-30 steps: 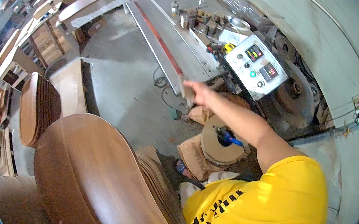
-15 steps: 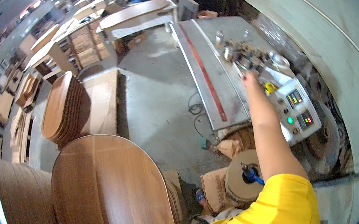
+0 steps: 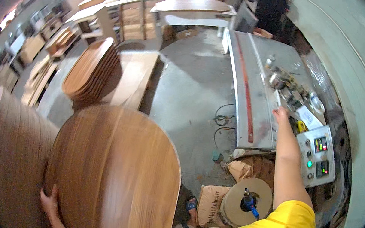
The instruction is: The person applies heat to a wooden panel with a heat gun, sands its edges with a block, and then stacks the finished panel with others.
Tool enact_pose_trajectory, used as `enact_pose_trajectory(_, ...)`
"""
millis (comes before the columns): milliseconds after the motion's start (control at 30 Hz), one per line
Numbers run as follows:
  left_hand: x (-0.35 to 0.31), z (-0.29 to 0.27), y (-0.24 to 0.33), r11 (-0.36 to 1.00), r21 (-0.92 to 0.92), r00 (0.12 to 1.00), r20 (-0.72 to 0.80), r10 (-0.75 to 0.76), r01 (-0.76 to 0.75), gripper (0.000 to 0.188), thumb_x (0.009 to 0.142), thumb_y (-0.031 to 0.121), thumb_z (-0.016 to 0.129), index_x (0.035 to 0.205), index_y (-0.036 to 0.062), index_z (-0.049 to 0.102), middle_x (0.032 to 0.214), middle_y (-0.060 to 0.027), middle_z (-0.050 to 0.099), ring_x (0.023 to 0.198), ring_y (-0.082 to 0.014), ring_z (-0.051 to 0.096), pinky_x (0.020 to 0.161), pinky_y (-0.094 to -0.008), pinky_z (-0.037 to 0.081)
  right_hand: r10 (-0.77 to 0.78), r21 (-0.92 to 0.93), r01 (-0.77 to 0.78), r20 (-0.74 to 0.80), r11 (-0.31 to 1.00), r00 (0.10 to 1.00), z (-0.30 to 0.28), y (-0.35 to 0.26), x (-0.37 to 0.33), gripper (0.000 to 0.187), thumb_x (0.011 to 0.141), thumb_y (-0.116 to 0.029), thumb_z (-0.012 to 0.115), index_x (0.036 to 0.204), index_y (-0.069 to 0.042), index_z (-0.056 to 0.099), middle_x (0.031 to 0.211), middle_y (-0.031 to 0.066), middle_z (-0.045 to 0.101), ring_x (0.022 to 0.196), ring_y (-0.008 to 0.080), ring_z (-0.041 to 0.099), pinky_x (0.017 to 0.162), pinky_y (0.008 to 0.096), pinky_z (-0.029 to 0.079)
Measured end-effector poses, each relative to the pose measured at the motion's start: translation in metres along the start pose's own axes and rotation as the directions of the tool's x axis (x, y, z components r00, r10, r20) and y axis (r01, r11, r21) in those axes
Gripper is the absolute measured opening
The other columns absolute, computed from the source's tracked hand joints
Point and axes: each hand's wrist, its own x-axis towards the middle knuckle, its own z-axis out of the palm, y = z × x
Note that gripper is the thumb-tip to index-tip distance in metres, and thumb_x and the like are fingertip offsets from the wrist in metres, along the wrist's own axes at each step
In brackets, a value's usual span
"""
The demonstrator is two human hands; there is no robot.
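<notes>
A large oval wooden tabletop [image 3: 122,183] with brown grain lies in front of me, on the left. My left hand [image 3: 50,203] is at its left edge, thumb and fingers curled against the rim, close to a tall curved stack of boards [image 3: 18,174]. My right arm stretches forward to a grey metal machine table [image 3: 256,89]. There my right hand [image 3: 280,113] is closed around a thin, pale, stick-like object [image 3: 277,98], its kind too small to tell. Just beyond lie jumbled metal parts [image 3: 286,83] and a white paper [image 3: 309,117].
A control box [image 3: 316,155] with a lit green button stands right of my arm. Below are an edge-band roll [image 3: 262,200] with a blue air tool [image 3: 250,202], and a brown paper sack [image 3: 211,205]. Stacked oval boards [image 3: 90,73] rest ahead left. A cable [image 3: 224,119] lies on the floor.
My view has swung left, so the scene sits farther right. My left hand shows more fully at the tabletop's edge. My right hand stays at the machine table with the pale object.
</notes>
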Motion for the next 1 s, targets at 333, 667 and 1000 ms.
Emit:
enact_pose_trajectory(333,-0.024,-0.009,0.024,0.997,0.052,0.998,-0.041,-0.049,0.052,0.127,0.074,0.093,0.082,0.166,0.0086,0.059,0.164,-0.0238,0.063,0.155,-0.0424,0.056,0.132,-0.0562,0.037,0.251,-0.344,0.486,0.936,0.804,0.248,0.173,0.009,-0.407,0.062,0.116,-0.047,0.065,0.165,-0.01,0.056,0.14,0.0115,0.072,0.117,0.0222,0.072,0.094,0.0385,0.063)
enact_pose_trajectory(667,-0.033,-0.015,0.027,0.999,0.001,0.999,-0.008,-0.041,0.041,0.13,0.071,0.098,0.079,0.167,0.0124,0.058,0.175,-0.0206,0.049,0.166,-0.0454,0.037,0.139,-0.0611,0.019,0.513,-0.475,0.469,0.857,0.745,0.052,0.248,0.06,-0.622,0.053,0.116,-0.042,0.066,0.152,-0.004,0.063,0.145,0.0115,0.072,0.127,0.0238,0.071,0.11,0.0434,0.057)
enact_pose_trajectory(1000,-0.026,-0.002,0.018,1.0,0.009,0.998,-0.063,0.024,-0.024,0.125,0.084,0.094,0.073,0.173,0.0095,0.048,0.179,-0.0214,0.044,0.166,-0.0482,0.036,0.14,-0.0633,0.017,0.502,-0.524,0.213,0.851,0.825,0.153,0.234,0.081,-0.61,0.048,0.116,-0.041,0.068,0.142,0.0,0.068,0.137,0.0136,0.078,0.122,0.027,0.075,0.107,0.0451,0.06)
